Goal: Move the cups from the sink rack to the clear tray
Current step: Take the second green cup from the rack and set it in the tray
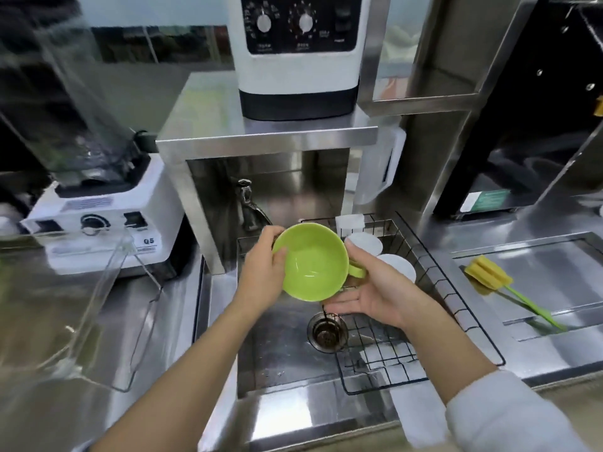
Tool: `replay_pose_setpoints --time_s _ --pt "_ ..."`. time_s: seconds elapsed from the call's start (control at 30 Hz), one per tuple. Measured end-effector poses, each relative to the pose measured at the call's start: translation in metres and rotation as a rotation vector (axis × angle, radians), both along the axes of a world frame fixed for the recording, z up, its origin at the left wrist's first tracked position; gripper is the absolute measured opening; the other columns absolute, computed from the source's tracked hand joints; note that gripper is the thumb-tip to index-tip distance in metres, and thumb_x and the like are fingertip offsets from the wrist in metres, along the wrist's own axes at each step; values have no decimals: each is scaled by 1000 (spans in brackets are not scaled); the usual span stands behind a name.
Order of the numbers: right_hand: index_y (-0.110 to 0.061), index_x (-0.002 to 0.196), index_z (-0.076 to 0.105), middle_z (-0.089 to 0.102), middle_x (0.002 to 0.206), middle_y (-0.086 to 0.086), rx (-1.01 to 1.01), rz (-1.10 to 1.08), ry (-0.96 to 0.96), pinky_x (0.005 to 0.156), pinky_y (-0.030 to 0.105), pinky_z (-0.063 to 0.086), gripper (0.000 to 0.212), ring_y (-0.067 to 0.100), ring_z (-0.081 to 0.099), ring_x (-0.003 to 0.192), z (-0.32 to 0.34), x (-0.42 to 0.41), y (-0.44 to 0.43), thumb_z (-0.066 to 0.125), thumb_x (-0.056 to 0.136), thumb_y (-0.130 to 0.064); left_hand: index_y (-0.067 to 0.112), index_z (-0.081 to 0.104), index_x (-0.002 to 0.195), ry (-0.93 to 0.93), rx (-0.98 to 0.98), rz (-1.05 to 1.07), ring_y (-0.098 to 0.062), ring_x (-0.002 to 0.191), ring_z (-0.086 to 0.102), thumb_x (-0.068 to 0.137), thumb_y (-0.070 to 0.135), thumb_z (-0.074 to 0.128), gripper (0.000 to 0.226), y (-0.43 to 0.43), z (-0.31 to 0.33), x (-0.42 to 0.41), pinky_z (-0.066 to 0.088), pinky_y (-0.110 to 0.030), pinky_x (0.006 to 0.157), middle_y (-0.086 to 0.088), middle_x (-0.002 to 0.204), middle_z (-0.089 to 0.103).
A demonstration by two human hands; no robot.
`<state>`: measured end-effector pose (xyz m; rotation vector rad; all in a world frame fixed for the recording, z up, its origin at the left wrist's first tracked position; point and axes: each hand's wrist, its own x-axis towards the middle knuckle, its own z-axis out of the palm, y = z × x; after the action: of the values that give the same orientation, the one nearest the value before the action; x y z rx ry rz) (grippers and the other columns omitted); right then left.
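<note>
A light green cup (310,261) with a handle on its right side hangs over the sink, tilted so its empty inside faces me. My left hand (262,272) grips its left rim, thumb inside. My right hand (368,295) cradles it from below and the right, thumb at the handle. Behind the right hand, white cups (363,243) (399,267) sit upside down in the black wire sink rack (456,308). The clear tray (107,308) rests on the counter at the left, and I see nothing inside it.
The steel sink (280,350) has a drain (326,334) and a tap (248,203) at the back. A white blender (104,220) stands behind the tray. A yellow sponge brush (489,275) lies on the right counter. Overhead, a steel shelf (267,138) carries an appliance.
</note>
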<state>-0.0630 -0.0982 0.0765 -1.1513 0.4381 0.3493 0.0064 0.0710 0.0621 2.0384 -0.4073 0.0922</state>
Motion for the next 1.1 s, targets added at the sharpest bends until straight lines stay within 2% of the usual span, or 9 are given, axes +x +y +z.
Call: replay_pose_setpoints --time_s 0.13,0.23,0.43,0.6,0.73,0.83,0.9,0.97,1.1 --pt "-15 115 59 65 108 17 56 10 -58 77 50 57 58 42 67 93 10 17 45 66 67 -48 30 54 92 87 -143 67 -16 86 57 86 33 55 6 47 17 4 46 -38 82 11 87 60" --pt "-12 115 62 66 107 11 -7 40 -147 87 55 52 52 37 64 103 23 27 83 63 73 -43 30 53 78 182 -258 116 -21 83 58 70 68 51 39 82 41 2 48 -51 85 7 81 57" --pt "-13 101 67 71 93 4 -237 102 -377 78 49 58 49 31 71 85 51 38 166 63 68 -49 27 48 90 302 -296 182 -20 102 60 50 87 52 73 159 73 0 46 -47 95 1 103 61" --pt "-14 105 65 69 105 19 -285 98 -508 72 38 60 33 33 69 93 67 46 230 65 79 -34 26 46 93 165 -303 246 1 94 43 66 66 62 51 218 90 -2 36 -22 72 7 100 40" --pt "-23 96 66 68 96 9 -375 69 -582 76 35 58 22 22 67 88 67 55 273 72 75 -28 25 49 82 99 -359 246 -14 90 52 61 52 70 41 262 90 4 40 -22 75 -6 100 50" --pt "-19 104 64 66 92 -3 -549 109 -659 75 19 50 39 15 61 87 66 60 299 78 69 -28 16 46 80 127 -364 294 -11 74 46 74 34 71 31 289 82 7 38 -15 63 2 81 47" --pt "-17 107 62 66 94 5 -663 140 -683 71 21 46 43 21 59 88 66 62 314 78 69 -29 15 44 81 151 -349 330 -10 71 44 80 30 67 27 302 75 10 36 -20 61 6 77 44" --pt "-14 117 59 64 98 6 -799 201 -685 73 25 43 56 21 58 91 63 67 326 78 68 -34 17 43 79 184 -357 353 -8 68 45 80 30 67 27 313 66 13 36 -19 59 7 75 44" --pt "-18 135 44 59 121 1 -970 308 -653 74 12 39 83 11 52 100 52 80 342 79 63 -41 10 50 97 253 -273 341 -11 76 52 72 33 75 42 328 50 20 38 -26 65 5 82 53"
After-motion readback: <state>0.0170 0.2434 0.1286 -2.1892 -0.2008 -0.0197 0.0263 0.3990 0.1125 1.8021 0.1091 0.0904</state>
